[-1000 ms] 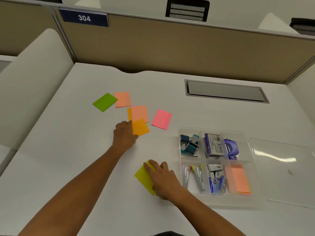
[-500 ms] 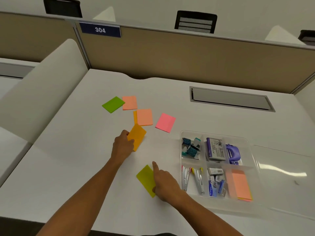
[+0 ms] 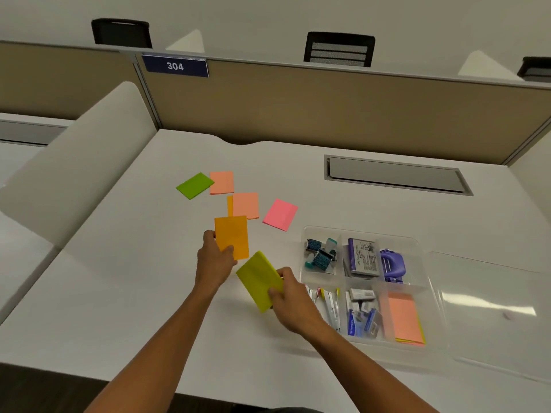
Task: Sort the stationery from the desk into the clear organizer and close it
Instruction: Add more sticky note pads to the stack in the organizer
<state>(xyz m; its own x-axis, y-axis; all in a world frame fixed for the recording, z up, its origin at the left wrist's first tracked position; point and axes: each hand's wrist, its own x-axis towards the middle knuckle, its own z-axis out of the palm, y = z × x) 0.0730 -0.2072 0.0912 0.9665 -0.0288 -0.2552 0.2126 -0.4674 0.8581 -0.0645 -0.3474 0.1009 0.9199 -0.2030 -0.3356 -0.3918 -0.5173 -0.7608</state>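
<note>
Clear organizer (image 3: 429, 296) sitting near right front edge of desk (image 3: 125, 293), lid (image 3: 492, 305) lying open flat on its right side. Compartments holding stamps, purple box, purple punch, staplers, staple boxes, and peach notes in front right cell. Left hand (image 3: 214, 263) pinching orange note pad (image 3: 232, 236) between thumb and fingers, lifted off desk. Right hand (image 3: 293, 296) gripping yellow-green pad (image 3: 259, 280) at its right edge, tilted, just left of organizer. Green pad (image 3: 195, 185), two peach pads (image 3: 222, 182) and pink pad (image 3: 281, 214) lying loose mid-desk, toward back.
</note>
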